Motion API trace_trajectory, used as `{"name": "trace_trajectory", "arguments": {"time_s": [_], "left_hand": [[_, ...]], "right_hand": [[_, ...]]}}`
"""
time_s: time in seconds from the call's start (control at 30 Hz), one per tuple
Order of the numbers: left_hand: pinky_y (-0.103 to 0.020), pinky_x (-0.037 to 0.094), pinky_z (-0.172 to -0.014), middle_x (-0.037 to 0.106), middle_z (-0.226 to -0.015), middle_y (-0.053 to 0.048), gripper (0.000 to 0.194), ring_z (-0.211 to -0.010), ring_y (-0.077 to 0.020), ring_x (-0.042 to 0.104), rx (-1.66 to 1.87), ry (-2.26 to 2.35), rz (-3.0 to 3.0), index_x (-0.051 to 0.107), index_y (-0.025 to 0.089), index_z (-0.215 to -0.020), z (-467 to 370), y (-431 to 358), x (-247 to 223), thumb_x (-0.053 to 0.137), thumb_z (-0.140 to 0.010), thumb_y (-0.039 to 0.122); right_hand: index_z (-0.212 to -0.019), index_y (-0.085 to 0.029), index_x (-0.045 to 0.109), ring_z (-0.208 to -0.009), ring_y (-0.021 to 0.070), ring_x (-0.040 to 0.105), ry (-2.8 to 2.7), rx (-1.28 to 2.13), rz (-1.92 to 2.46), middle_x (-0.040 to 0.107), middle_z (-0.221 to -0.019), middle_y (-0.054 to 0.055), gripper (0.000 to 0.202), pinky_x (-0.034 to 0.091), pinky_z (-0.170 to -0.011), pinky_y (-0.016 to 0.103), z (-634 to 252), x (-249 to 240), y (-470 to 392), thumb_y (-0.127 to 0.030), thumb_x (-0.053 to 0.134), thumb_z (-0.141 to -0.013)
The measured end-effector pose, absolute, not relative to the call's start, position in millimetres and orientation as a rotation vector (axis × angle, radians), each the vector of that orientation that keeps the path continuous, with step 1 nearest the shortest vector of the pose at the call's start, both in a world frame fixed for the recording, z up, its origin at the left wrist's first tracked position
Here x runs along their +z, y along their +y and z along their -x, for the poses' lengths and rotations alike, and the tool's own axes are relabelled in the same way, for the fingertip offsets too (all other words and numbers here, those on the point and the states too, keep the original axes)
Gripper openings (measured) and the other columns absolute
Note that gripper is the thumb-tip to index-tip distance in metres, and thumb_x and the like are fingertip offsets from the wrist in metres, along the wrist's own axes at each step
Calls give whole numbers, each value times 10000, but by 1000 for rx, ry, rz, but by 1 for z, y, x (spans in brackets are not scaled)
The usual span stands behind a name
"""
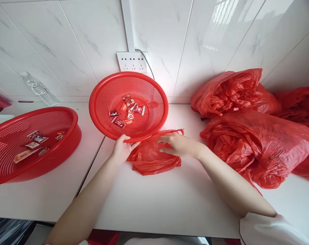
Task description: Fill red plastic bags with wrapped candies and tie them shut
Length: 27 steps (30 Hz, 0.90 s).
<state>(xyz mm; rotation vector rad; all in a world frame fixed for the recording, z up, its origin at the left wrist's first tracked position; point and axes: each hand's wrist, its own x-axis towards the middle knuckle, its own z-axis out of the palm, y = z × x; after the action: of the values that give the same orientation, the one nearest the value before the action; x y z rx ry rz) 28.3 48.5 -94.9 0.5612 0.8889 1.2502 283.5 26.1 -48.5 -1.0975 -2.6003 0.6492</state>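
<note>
A round red plastic mesh basket (pixel 157 89) holds several small red and dark wrapped snack packets (pixel 129 112). My left hand (pixel 120 150) grips its near rim, one digit over the edge and the others below. Just under that rim a thin red plastic bag (pixel 154 165) lies crumpled on the white table (pixel 154 200). Over the bag's right part is my right hand (pixel 178 144), its fingers stretched apart with nothing visible in them. Whether these fingertips touch the bag I cannot tell.
To the left stands a second red mesh basket (pixel 60 158) with several packets. A clear plastic bottle (pixel 42 89) leans by the tiled wall. Bulging red plastic bags (pixel 269 139) are piled on the right. A power strip (pixel 132 62) is on the wall behind.
</note>
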Motion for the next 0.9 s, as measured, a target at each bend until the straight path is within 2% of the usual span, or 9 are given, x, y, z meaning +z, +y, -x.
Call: {"name": "trace_trajectory", "arguments": {"time_s": [0.1, 0.2, 0.37, 0.43, 0.5, 0.6, 0.67, 0.8, 0.9], "left_hand": [[-357, 581, -847, 722, -1012, -68, 165, -927, -200, 686, 1211, 861, -585, 626, 142, -848, -29, 47, -106, 516, -732, 101], [-386, 557, -899, 728, -1018, -86, 186, -970, -220, 680, 1157, 870, -589, 639, 131, -870, -32, 45, -111, 511, -736, 115], [-442, 483, -1008, 732, -1039, -123, 231, -1086, -272, 645, 1038, 818, -643, 670, 96, -882, -38, 42, -115, 499, -731, 137], [-473, 456, -1029, 721, -1079, -145, 278, -1143, -304, 615, 983, 783, -683, 680, 80, -934, -40, 41, -117, 498, -736, 151], [-492, 441, -1035, 707, -1121, -156, 327, -1178, -324, 592, 925, 756, -722, 679, 71, -1012, -41, 40, -120, 502, -751, 155], [-508, 430, -1034, 699, -1145, -157, 390, -1189, -336, 583, 881, 749, -750, 660, 65, -1112, -41, 39, -123, 502, -765, 149], [-513, 424, -1034, 701, -1141, -156, 419, -1185, -337, 587, 874, 758, -737, 653, 60, -1138, -41, 40, -124, 495, -760, 147], [-508, 432, -1024, 697, -1148, -161, 441, -1169, -336, 598, 874, 756, -714, 645, 55, -1160, -38, 42, -125, 484, -763, 159], [-493, 453, -1003, 687, -1171, -166, 433, -1161, -336, 603, 866, 739, -718, 652, 51, -1148, -35, 45, -124, 474, -773, 171]], "right_hand": [[-1087, -196, 602, -914, 179, 628, -2554, 555, 976, 661, -1052, 67, 192, 475, -781, 288, -282, -53, 31, -230, 490, -935], [-1094, -183, 598, -941, 201, 602, -2489, 353, 1043, 625, -1057, 93, 215, 473, -783, 309, -279, -62, 39, -245, 450, -951], [-1105, -170, 613, -1026, 233, 565, -2397, 168, 1229, 595, -1116, 126, 271, 440, -904, 372, -272, -82, 55, -273, 398, -977], [-1210, -162, 568, -1089, 247, 553, -2362, 167, 1296, 585, -1196, 140, 321, 406, -968, 406, -269, -92, 60, -313, 397, -985], [-1377, -133, 430, -1160, 271, 534, -2338, 192, 1375, 568, -1260, 170, 479, 355, -1030, 456, -265, -102, 65, -399, 414, -979], [-1496, -80, 216, -1165, 290, 549, -2387, 301, 1399, 592, -1230, 205, 718, 334, -1049, 492, -260, -114, 68, -499, 431, -954], [-1510, -97, 182, -1109, 276, 583, -2415, 400, 1332, 608, -1201, 196, 735, 393, -999, 459, -258, -118, 68, -470, 467, -944], [-1437, -173, 326, -952, 219, 646, -2234, 728, 1192, 649, -1123, 130, 573, 479, -891, 384, -256, -115, 71, -312, 511, -913], [-1269, -156, 462, -861, 190, 678, -1747, 1293, 1080, 678, -1038, 109, 379, 529, -839, 364, -256, -105, 75, -283, 448, -912]]}}
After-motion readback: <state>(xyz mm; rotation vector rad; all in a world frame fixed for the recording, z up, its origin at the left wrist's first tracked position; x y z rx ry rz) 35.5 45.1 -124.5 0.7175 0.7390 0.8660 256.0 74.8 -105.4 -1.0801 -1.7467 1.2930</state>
